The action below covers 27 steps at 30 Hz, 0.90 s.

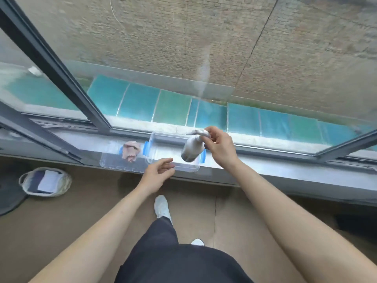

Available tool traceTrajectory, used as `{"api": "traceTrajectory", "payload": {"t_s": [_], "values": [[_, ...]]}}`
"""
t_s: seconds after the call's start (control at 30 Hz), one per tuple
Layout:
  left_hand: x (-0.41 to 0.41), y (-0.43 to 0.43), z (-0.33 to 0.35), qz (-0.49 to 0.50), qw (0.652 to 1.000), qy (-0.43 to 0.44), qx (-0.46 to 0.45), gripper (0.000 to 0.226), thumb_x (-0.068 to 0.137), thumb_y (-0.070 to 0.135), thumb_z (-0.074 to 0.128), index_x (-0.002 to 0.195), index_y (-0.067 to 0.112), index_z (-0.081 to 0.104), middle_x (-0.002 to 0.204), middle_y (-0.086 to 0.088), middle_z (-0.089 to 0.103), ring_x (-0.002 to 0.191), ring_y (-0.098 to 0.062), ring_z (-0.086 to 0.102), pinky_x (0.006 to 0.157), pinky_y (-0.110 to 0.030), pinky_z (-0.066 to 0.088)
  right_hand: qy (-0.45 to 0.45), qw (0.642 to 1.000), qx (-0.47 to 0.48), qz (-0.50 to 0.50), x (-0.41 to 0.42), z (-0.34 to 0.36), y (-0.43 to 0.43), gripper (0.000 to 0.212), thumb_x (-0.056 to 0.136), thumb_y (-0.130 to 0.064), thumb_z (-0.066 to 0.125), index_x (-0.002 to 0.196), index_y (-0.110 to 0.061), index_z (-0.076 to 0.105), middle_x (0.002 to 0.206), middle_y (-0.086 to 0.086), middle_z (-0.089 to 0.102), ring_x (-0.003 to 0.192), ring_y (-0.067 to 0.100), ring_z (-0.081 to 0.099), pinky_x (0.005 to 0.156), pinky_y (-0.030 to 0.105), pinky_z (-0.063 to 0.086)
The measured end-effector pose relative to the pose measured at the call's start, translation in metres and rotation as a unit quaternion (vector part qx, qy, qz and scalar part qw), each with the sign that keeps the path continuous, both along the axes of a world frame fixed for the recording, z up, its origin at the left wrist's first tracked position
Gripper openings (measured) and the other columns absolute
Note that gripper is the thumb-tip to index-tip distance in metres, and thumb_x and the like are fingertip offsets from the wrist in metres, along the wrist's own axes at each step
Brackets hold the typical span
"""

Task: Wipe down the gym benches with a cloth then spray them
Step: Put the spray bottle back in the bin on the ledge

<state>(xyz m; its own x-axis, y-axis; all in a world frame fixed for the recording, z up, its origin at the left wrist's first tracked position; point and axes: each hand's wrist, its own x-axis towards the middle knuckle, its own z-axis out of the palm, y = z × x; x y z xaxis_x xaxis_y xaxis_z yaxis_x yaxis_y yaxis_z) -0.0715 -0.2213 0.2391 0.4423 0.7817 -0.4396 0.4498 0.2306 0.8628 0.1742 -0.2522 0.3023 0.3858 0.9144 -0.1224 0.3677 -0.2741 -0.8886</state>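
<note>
From the head view, we stand at a long, smooth metal sill (255, 160) under a dark-framed sliding window (61, 78), with rough brick and blue-green glassy panels outside. Our right hand (219, 147) clenches round the white trigger head of the bottle (192, 149), fingers curled over the neck. The bottle is a rounded, matte, pale cylinder with a dark base, tilted so that the base points down and toward us. It hangs over the right end of the box (169, 134); we cannot tell whether it touches the box. The box is a clear plastic tub with rounded corners and blue clips at both ends, and it sits on the sill. Just left of it lies its flat clear lid (108, 163), and on that rests the cloth (130, 153), a crumpled, soft pink wad. Our left hand (158, 172) grasps nothing: its fingers are loose and slightly bent, reaching toward the box's near left corner, and contact there is unclear. On the brown floor at the left stands a round woven basket (26, 186) holding folded dark and white fabric. Below us are dark trousers (163, 252) and white shoes (162, 207).
</note>
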Motion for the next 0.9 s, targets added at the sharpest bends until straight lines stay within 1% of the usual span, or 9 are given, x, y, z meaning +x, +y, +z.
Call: {"api": "traceTrajectory", "payload": {"t_s": [0.07, 0.13, 0.2, 0.27, 0.43, 0.53, 0.67, 0.8, 0.9], "values": [[-0.006, 0.019, -0.008, 0.028, 1.000, 0.006, -0.009, 0.035, 0.094, 0.007, 0.071, 0.128, 0.016, 0.065, 0.107, 0.006, 0.073, 0.111, -0.015, 0.068, 0.092, -0.014, 0.050, -0.028, 0.999, -0.021, 0.005, 0.003, -0.016, 0.026, 0.008, 0.092, -0.015, 0.070, 0.090, -0.021, 0.065, 0.067, -0.006, 0.053, 0.061, 0.005, 0.045, 0.061, 0.021, 0.039], [-0.013, 0.040, -0.019, 0.045, 0.999, 0.014, -0.017, 0.031, 0.094, 0.011, 0.071, 0.124, 0.016, 0.067, 0.108, 0.003, 0.074, 0.110, -0.015, 0.068, 0.100, -0.025, 0.051, -0.042, 0.998, -0.049, 0.013, 0.005, -0.037, 0.049, 0.007, 0.092, -0.011, 0.070, 0.094, -0.016, 0.065, 0.069, -0.008, 0.052, 0.059, 0.000, 0.045, 0.059, 0.016, 0.037], [-0.020, 0.059, -0.028, 0.060, 0.998, 0.026, -0.025, 0.026, 0.094, 0.014, 0.072, 0.120, 0.015, 0.070, 0.111, -0.002, 0.074, 0.110, -0.017, 0.067, 0.103, -0.033, 0.051, -0.062, 0.994, -0.090, 0.023, 0.006, -0.060, 0.069, 0.007, 0.091, -0.013, 0.071, 0.096, -0.015, 0.066, 0.073, -0.005, 0.057, 0.064, 0.005, 0.050, 0.063, 0.021, 0.041], [-0.028, 0.072, -0.038, 0.074, 0.996, 0.041, -0.027, 0.021, 0.094, 0.016, 0.072, 0.115, 0.015, 0.073, 0.111, -0.003, 0.074, 0.107, -0.017, 0.068, 0.101, -0.033, 0.052, -0.098, 0.985, -0.133, 0.039, 0.006, -0.085, 0.086, 0.005, 0.090, -0.016, 0.071, 0.095, -0.017, 0.069, 0.079, -0.001, 0.064, 0.073, 0.017, 0.058, 0.069, 0.030, 0.043], [-0.042, 0.072, -0.050, 0.093, 0.992, 0.073, -0.040, 0.014, 0.093, 0.015, 0.073, 0.105, 0.023, 0.074, 0.099, 0.003, 0.075, 0.092, -0.008, 0.068, 0.084, -0.015, 0.051, -0.193, 0.957, -0.195, 0.096, 0.006, -0.126, 0.108, 0.010, 0.095, -0.016, 0.062, 0.095, -0.010, 0.070, 0.082, 0.008, 0.068, 0.082, 0.034, 0.062, 0.066, 0.034, 0.042], [-0.046, 0.063, -0.056, 0.106, 0.989, 0.087, -0.047, 0.015, 0.092, 0.016, 0.074, 0.102, 0.027, 0.075, 0.099, 0.007, 0.075, 0.093, -0.008, 0.069, 0.090, -0.022, 0.051, -0.215, 0.952, -0.190, 0.104, 0.006, -0.138, 0.109, 0.013, 0.097, -0.015, 0.057, 0.099, -0.009, 0.069, 0.088, 0.015, 0.071, 0.083, 0.037, 0.063, 0.072, 0.041, 0.049], [-0.051, 0.053, -0.068, 0.146, 0.981, 0.109, -0.061, 0.016, 0.092, 0.017, 0.075, 0.105, 0.025, 0.076, 0.102, 0.006, 0.076, 0.099, -0.011, 0.070, 0.094, -0.024, 0.051, -0.252, 0.943, -0.190, 0.108, 0.011, -0.160, 0.098, 0.014, 0.098, -0.021, 0.059, 0.101, -0.012, 0.070, 0.089, 0.016, 0.074, 0.085, 0.039, 0.067, 0.071, 0.040, 0.050], [-0.054, 0.060, -0.083, 0.146, 0.979, 0.123, -0.070, 0.018, 0.092, 0.015, 0.074, 0.107, 0.023, 0.075, 0.102, 0.003, 0.076, 0.099, -0.012, 0.070, 0.096, -0.027, 0.052, -0.244, 0.944, -0.214, 0.059, 0.015, -0.177, 0.091, 0.017, 0.098, -0.023, 0.060, 0.111, -0.016, 0.069, 0.097, 0.013, 0.075, 0.091, 0.038, 0.068, 0.074, 0.037, 0.052], [-0.061, 0.079, -0.099, 0.144, 0.975, 0.150, -0.084, 0.018, 0.090, 0.015, 0.074, 0.104, 0.026, 0.074, 0.100, 0.001, 0.076, 0.096, -0.015, 0.071, 0.098, -0.033, 0.054, -0.170, 0.960, -0.220, -0.002, 0.008, -0.181, 0.096, 0.028, 0.095, -0.023, 0.063, 0.122, -0.017, 0.066, 0.112, 0.006, 0.073, 0.098, 0.029, 0.068, 0.082, 0.034, 0.050]]}}
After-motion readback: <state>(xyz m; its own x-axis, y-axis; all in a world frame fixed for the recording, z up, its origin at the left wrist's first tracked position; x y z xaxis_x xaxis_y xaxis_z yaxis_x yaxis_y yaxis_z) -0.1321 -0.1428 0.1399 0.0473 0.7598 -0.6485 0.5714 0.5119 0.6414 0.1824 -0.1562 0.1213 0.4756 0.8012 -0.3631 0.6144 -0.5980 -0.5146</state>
